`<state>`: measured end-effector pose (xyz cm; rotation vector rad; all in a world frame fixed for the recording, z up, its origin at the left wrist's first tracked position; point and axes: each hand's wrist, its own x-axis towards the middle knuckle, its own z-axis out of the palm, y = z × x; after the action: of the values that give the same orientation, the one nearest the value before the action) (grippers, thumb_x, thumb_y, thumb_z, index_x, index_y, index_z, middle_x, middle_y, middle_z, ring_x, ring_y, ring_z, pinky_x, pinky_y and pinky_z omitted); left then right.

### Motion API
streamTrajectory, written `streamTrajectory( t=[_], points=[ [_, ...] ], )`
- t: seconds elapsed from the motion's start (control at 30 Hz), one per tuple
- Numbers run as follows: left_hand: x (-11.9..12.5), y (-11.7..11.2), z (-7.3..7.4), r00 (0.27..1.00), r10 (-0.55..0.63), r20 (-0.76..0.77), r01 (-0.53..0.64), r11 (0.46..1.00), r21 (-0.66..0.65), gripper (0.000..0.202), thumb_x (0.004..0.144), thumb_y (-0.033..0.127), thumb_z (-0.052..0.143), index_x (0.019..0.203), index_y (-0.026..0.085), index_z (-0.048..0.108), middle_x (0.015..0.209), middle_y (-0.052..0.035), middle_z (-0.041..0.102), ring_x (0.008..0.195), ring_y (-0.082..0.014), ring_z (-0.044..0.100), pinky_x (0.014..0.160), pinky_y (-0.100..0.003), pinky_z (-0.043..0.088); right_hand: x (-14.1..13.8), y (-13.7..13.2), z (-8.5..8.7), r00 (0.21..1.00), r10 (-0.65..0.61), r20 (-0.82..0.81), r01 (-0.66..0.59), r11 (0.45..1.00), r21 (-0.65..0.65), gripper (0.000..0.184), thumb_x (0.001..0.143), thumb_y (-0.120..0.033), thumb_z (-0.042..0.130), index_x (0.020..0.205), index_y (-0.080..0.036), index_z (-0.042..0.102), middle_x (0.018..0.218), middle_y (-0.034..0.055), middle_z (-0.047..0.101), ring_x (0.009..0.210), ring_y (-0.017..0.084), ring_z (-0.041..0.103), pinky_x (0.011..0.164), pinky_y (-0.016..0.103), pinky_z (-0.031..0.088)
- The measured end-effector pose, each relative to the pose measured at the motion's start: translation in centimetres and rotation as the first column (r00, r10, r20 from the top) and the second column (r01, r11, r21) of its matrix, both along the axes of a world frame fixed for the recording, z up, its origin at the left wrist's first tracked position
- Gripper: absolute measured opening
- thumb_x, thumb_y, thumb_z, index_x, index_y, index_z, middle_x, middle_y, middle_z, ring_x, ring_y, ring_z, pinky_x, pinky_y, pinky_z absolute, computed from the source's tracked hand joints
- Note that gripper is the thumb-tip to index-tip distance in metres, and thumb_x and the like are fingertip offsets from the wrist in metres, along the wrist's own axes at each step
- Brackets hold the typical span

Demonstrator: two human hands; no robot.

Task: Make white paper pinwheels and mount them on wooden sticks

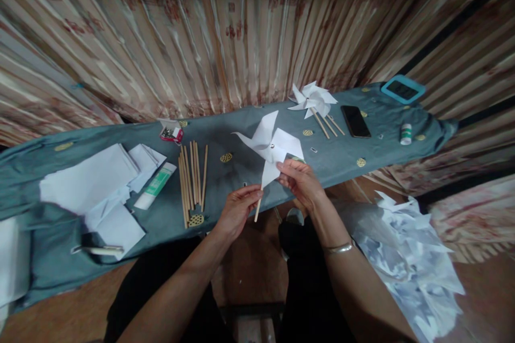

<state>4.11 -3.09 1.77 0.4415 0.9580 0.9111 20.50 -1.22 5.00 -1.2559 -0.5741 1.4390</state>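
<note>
A white paper pinwheel (271,144) on a thin wooden stick is held up over the table's near edge. My left hand (237,209) is closed in a pinch on the lower part of the stick. My right hand (300,179) is closed on the pinwheel's lower blade, just under the pin at its centre. Several loose wooden sticks (192,177) lie side by side on the cloth left of my hands.
The long table wears a blue-grey cloth (225,134). On it lie white paper sheets (90,182), a glue tube (155,186), a box of pins (171,131), finished pinwheels (314,99), a phone (355,120), a small bottle (406,133) and a teal device (403,89). Paper scraps (410,257) are piled at right.
</note>
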Motion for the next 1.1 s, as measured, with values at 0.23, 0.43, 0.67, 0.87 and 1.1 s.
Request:
streamTrajectory(
  t=[0.23,0.43,0.67,0.87,1.1],
  points=[
    [-0.2,0.2,0.5,1.0,-0.008,-0.012,0.008,1.0,0.007,0.04,0.041,0.03,0.095,0.073,0.015,0.078,0.064,-0.0008,0.07,0.059,-0.0074,0.057,0.062,-0.021,0.045,-0.8,-0.5,-0.3,0.977,0.128,0.171,-0.14,0.989,0.056,0.04,0.058,-0.056,0.083,0.06,-0.018,0.071,0.06,0.0009,0.071,0.054,0.007,0.061,0.048,0.016,0.043],
    [-0.8,0.6,0.7,1.0,0.001,-0.018,-0.001,1.0,-0.008,0.038,0.041,0.028,0.094,0.072,0.015,0.077,0.064,-0.0012,0.07,0.06,-0.0078,0.058,0.063,-0.021,0.046,2.7,-1.6,1.3,0.959,0.178,0.221,-0.205,0.973,0.107,0.042,0.059,-0.06,0.081,0.06,-0.019,0.073,0.053,0.0014,0.066,0.043,0.007,0.048,0.042,0.021,0.032],
    [-1.0,0.3,0.6,0.994,-0.104,-0.038,0.104,0.995,0.007,0.04,0.038,0.031,0.095,0.071,0.015,0.078,0.065,-0.0012,0.071,0.06,-0.0069,0.059,0.062,-0.018,0.047,4.9,-0.1,0.9,0.964,-0.23,0.132,0.19,0.947,0.259,0.036,0.054,-0.054,0.087,0.072,-0.025,0.075,0.07,-0.0009,0.073,0.058,0.01,0.059,0.054,0.022,0.046],
    [-0.9,0.2,0.5,0.986,-0.147,-0.075,0.149,0.989,0.021,0.039,0.04,0.033,0.093,0.072,0.016,0.079,0.065,-0.0002,0.071,0.059,-0.0063,0.058,0.061,-0.017,0.046,3.8,0.3,0.3,0.984,-0.107,0.141,0.08,0.979,0.188,0.036,0.061,-0.056,0.082,0.069,-0.022,0.073,0.062,-0.0012,0.07,0.055,0.013,0.058,0.054,0.025,0.046],
    [-0.9,0.2,0.4,0.987,-0.125,-0.098,0.128,0.991,0.028,0.038,0.039,0.032,0.093,0.071,0.016,0.079,0.064,-0.0011,0.071,0.06,-0.007,0.058,0.062,-0.018,0.045,3.5,0.3,0.2,0.983,-0.123,0.138,0.097,0.979,0.181,0.032,0.054,-0.048,0.087,0.067,-0.022,0.074,0.06,-0.0032,0.069,0.055,0.011,0.058,0.057,0.025,0.045]
  ],
)
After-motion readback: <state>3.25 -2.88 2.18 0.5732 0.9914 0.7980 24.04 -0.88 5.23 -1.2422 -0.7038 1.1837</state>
